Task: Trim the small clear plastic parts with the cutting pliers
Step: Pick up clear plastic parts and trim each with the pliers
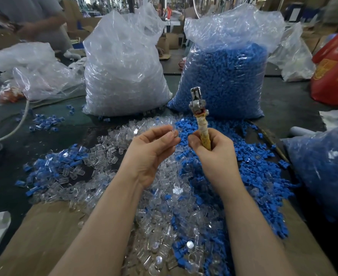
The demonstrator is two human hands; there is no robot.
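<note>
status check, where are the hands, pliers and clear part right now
Left hand pinches a clear part. Right hand grips the pliers, head up, apart from the part. Nothing between them.

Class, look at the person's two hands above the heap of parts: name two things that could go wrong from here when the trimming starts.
1. The left hand pinches a small clear plastic part at its fingertips; the metal cutting pliers with yellow wrapped handles in the right hand could nip a finger.
2. Clear and small blue plastic parts lie mixed in a loose heap, so a dropped or trimmed piece may be hard to find again.
</note>
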